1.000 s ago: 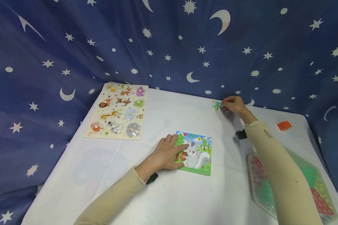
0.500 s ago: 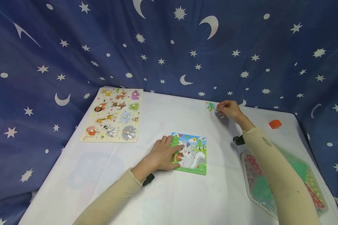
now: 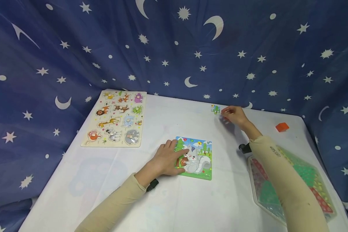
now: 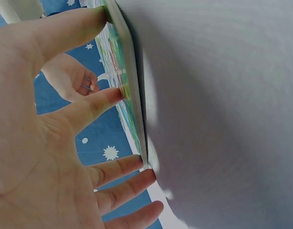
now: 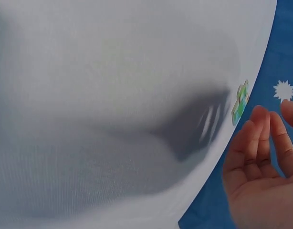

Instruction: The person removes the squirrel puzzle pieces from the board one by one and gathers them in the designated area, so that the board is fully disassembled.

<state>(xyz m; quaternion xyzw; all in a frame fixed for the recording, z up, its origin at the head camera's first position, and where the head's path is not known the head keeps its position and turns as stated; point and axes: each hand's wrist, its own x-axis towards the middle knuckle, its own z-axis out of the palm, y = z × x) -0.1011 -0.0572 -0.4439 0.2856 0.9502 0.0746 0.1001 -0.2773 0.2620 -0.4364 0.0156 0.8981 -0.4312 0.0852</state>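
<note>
A square jigsaw puzzle (image 3: 201,164) with a grey squirrel picture lies in the middle of the table. My left hand (image 3: 167,159) rests over its left side, thumb and index fingertips on the picture. The left wrist view has the other fingers (image 4: 119,171) spread straight at the puzzle's edge. By the back edge of the table lies a small jigsaw piece (image 3: 215,109) with a green tree on it. Just to its right is my right hand (image 3: 237,116). In the right wrist view, that hand's fingers are loosely bent with nothing between them, near the piece (image 5: 240,104).
An animal peg puzzle board (image 3: 120,122) lies at the back left. On the right sits a clear plastic case (image 3: 255,193) with green and red shapes, partly under the right forearm. Behind it is an orange block (image 3: 282,127). A starry blue curtain (image 3: 162,42) borders the table.
My right fingers, at the small piece's right edge a second ago, now sit slightly away from it. The head view has shifted a little; the left hand stays on the puzzle.
</note>
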